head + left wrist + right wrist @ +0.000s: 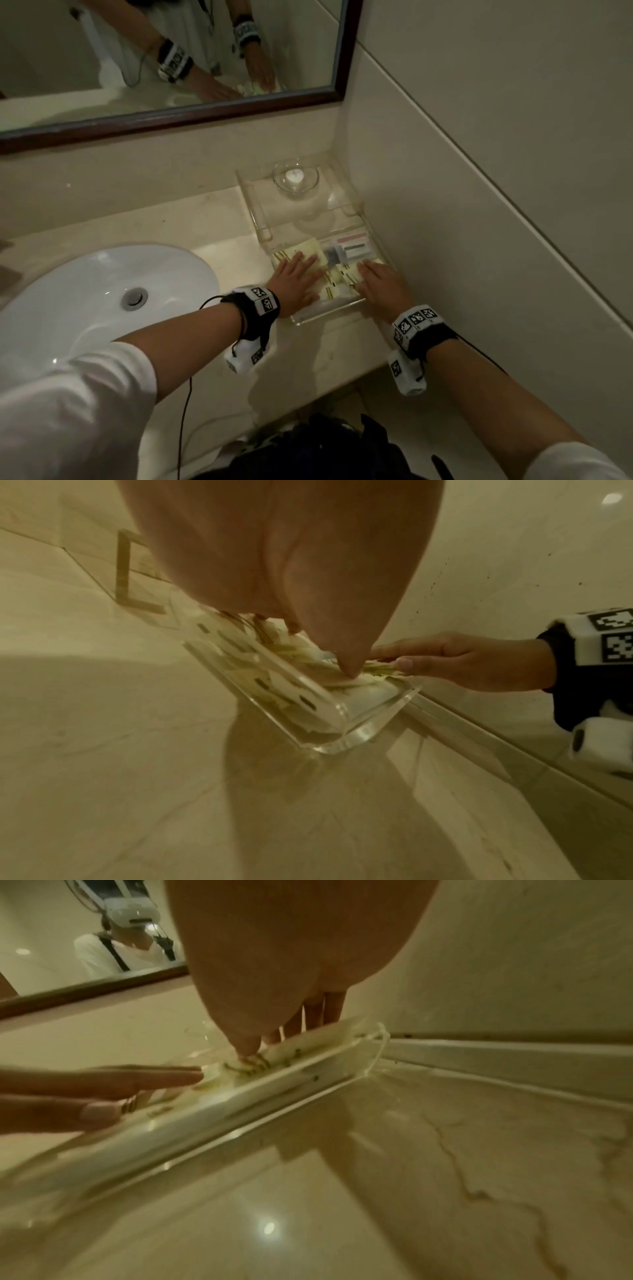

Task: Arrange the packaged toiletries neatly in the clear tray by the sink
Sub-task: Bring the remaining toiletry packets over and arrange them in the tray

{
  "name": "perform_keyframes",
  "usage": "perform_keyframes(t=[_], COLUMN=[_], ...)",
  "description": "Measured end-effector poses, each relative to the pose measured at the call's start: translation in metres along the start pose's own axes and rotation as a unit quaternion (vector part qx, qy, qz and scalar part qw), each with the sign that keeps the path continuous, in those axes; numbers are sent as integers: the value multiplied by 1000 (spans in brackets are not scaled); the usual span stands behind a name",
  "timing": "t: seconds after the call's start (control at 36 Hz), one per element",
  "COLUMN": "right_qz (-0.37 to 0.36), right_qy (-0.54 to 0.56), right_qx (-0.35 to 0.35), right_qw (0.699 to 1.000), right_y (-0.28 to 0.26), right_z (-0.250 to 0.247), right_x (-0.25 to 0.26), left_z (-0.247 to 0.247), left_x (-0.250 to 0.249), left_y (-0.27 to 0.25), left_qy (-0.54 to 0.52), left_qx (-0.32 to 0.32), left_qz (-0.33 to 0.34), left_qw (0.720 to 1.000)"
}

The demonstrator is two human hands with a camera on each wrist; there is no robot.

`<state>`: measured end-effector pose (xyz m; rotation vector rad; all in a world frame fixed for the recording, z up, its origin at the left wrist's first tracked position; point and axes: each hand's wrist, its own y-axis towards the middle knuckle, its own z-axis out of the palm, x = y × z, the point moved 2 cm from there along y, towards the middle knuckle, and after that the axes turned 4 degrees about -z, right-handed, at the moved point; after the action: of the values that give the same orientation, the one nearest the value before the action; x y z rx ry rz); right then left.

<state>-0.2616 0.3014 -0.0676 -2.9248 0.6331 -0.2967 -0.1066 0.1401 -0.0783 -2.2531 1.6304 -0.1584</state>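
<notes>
1. Lying flat on the pale yellow packets (337, 289) in the near end of the clear tray (329, 315): the left hand (296, 282), fingers straight and slightly spread, pinching nothing.
2. Pressing down beside it, on the packets at the tray's right side: the right hand (382, 286), fingers straight and close together, thumb tip touching a packet in the right wrist view.
3. Sitting on the marble counter (205, 219), to the right of the white sink (96, 301) and tight in the corner by the wall: the tray, its near rim just in front of both wrists.
4. Lying side by side and partly overlapping in the tray's near half: the packets, with a clear sachet holding striped items (349, 250) just beyond the fingertips.
5. Standing at the tray's far end, apart from the packets: a glass dish (296, 178) with something white in it.
6. Hanging above the counter and reflecting both arms: a dark-framed mirror (171, 116).
</notes>
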Motion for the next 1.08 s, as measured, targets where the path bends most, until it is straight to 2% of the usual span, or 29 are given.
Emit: perform_keyframes(t=[0.08, 0.22, 0.33, 0.47, 0.56, 0.64, 0.78, 0.92, 1.0, 1.08], right_qz=[-40, -65, -62, -47, -19, 12, 3, -6, -16, -35], right_qy=[12, 9, 17, 51, 43, 11, -10, 8, 28, 36], right_qx=[-10, 43, 69, 36, 51, 28, -6, -40, -40, -57], right_qw=[999, 997, 996, 997, 998, 999, 1000, 999, 999, 997], right_y=[1, -6, -7, 2, 8, 12, 13, 8, 6, 1], right_z=[-5, -10, -14, -24, -26, -30, -33, -25, -22, -21], right_x=[-6, -20, -19, -13, -11, -10, -3, -1, -4, -10], left_z=[-5, -6, 0, 3, 1, -6, -19, -20, -17, -14], left_x=[2, 1, -1, 2, 5, 7, 12, 16, 17, 12], left_y=[1, 2, -2, -5, -2, 0, 5, 7, 6, 3], left_qy=[-10, 30, 45, 21, 13, 13, -29, -54, -52, -38], left_qx=[-14, -13, 21, 21, 4, -15, -31, -6, -4, -21], left_qz=[11, 77, 80, 62, 57, 47, -6, -49, -37, 18], left_qw=[1000, 996, 996, 998, 998, 999, 999, 997, 998, 999])
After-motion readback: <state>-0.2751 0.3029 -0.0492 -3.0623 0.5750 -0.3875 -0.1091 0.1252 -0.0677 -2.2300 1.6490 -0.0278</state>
